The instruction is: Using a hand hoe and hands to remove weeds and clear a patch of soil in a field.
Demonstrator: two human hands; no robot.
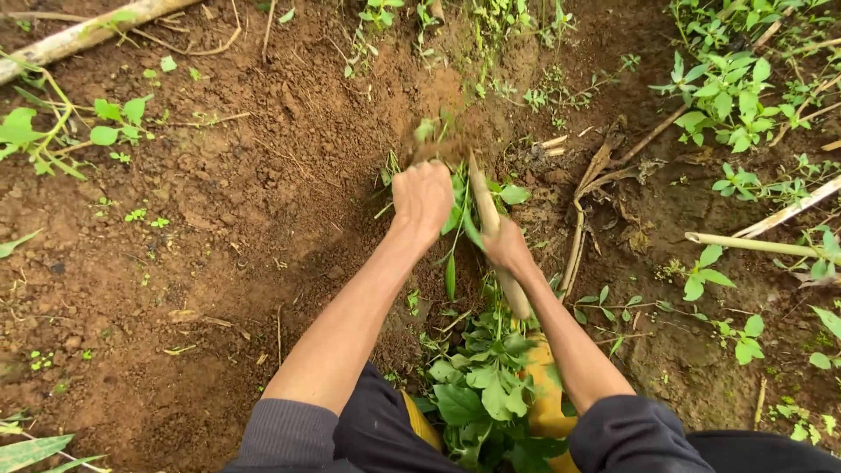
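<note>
From the head camera, the left hand [422,198] is curled shut around a clump of weeds [438,140] with soil at the roots, just above the brown earth [219,219]. The right hand [506,247] is wrapped tightly round a pale stick [491,223] that angles up into the same clump. Leafy weeds [482,385] lie between the forearms, near the person's knees.

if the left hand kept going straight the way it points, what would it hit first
Most likely the clump of weeds just beyond the left hand, then the loose brown soil behind it. Depth is hard to judge from above.
</note>
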